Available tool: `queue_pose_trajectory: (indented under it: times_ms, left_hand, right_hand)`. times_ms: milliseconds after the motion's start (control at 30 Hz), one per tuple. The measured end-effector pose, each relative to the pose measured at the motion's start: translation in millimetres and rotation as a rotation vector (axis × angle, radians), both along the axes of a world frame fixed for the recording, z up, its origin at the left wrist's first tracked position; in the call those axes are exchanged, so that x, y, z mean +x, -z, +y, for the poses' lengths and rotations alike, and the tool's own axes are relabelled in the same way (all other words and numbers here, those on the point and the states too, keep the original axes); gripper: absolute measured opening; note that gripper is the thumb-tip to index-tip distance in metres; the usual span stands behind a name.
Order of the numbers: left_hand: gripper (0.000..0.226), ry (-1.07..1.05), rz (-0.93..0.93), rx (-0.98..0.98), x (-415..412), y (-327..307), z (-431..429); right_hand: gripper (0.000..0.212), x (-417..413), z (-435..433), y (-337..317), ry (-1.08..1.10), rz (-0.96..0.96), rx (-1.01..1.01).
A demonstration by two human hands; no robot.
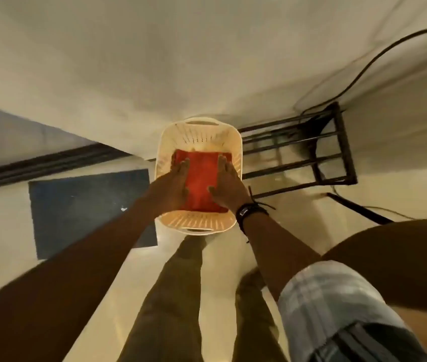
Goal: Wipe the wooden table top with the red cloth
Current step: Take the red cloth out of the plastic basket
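A folded red cloth point(201, 178) lies inside a cream plastic basket point(199, 128) that stands on the floor in front of my feet. My left hand point(175, 184) rests flat on the cloth's left side with its fingers straight. My right hand point(226, 186) lies flat on the cloth's right side, thumb on top. A brown rounded surface, probably the wooden table top point(395, 262), shows at the right edge behind my right arm.
A dark metal frame point(319, 155) stands right of the basket against the pale wall, with a black cable point(379, 56) running up the wall. A dark blue mat point(84, 207) lies on the floor at the left. My legs stand just behind the basket.
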State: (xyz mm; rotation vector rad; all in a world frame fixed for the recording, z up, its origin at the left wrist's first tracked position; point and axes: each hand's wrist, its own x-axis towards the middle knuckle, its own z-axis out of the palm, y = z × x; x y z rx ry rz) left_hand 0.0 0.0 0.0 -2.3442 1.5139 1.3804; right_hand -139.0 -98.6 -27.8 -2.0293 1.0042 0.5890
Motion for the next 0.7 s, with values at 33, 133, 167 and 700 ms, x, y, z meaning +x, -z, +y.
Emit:
queue_pose_trajectory:
  times_ms: [33,133,167,700]
  left_hand:
    - [0.077,0.011,-0.012,0.009,7,21,-11]
    - [0.076,-0.051,-0.049,-0.002,24,72,-35]
    - [0.077,-0.063,-0.057,0.006,25,87,-40]
    - [0.063,-0.381,0.253,-0.059,-16,28,35]
  right_hand:
    - [0.082,10,-7,22,-0.030,0.028,-0.031]
    - [0.075,34,-24,73,-0.153,0.123,-0.160]
    - [0.072,41,-27,86,-0.179,0.170,-0.192]
    - [0.029,5,7,-20,0.278,-0.140,0.202]
